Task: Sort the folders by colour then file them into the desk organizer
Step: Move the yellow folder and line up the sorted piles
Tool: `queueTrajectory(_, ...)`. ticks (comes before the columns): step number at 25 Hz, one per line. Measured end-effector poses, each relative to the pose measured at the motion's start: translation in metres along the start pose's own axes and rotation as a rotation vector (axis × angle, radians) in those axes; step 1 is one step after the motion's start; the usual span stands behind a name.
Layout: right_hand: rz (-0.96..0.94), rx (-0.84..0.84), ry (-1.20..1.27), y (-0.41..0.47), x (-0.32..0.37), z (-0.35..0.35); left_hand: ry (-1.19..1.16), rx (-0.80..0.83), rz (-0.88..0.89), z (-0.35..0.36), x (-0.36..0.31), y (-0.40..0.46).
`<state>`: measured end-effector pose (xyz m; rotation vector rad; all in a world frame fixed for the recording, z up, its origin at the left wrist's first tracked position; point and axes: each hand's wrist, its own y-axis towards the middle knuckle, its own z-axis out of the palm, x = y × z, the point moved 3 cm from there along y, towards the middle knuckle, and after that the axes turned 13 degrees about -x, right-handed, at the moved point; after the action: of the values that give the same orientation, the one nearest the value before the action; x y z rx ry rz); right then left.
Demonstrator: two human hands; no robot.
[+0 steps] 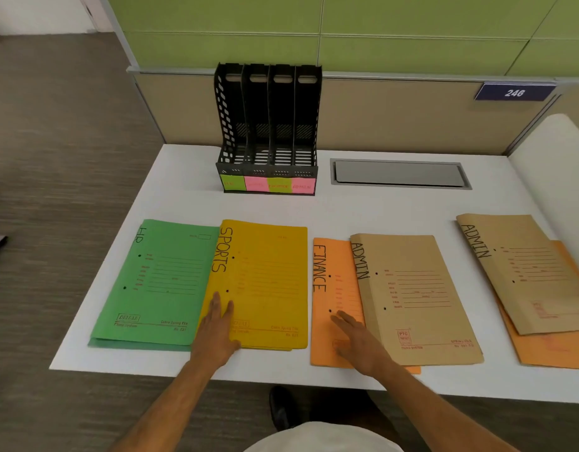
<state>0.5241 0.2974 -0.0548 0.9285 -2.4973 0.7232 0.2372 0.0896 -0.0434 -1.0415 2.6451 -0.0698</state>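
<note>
Nearest the front edge of the white desk (190, 197), the left hand (216, 334) is laid flat with fingers straight on the lower left corner of the yellow SPORTS folder (265, 282), nothing clenched, just pressed on it. The right hand (356, 340) is spread the same way, fingers relaxed, on the orange FINANCE folder (330, 305), right where the brown ADMIN folder (408, 298) overlaps it. So neither hand is wrapped around anything.

Only a thin strip of bare desk is left between the folders' lower edges and the desk's front edge. The green HR folder (157, 282) is tucked slightly under the yellow one's left edge, and a second green sheet edge can be seen peeking out below it. A narrow gap is left between yellow and orange.

Off to the right, a second ADMIN folder (526, 272) is laid tilted on another orange folder (555, 350), which runs out of frame.

Count of what's visible: two brown, two orange, one yellow, green at least one, maybe two.

Behind the folders a wide band of open desk is left. Further back, the black desk organizer (268, 125) is stood with four slots, all unfilled, with four sticky labels (268, 184) stuck along its base. A grey cable hatch (399, 174) is set beside it, well apart.
</note>
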Motion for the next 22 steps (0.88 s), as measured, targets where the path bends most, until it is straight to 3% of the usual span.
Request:
queueTrajectory(8, 0.203, -0.335, -0.005, -0.023, -0.063, -0.052, -0.302, 0.048, -0.004, 0.021, -0.105, 0.004)
queueTrajectory(17, 0.477, -0.373, 0.014, -0.059, -0.193, -0.121, -0.432, 0.143, -0.019, 0.046, -0.238, 0.000)
queueTrajectory(22, 0.524, -0.506, -0.045, -0.081, -0.256, -0.173, -0.413, 0.182, -0.110, 0.068, -0.295, -0.008)
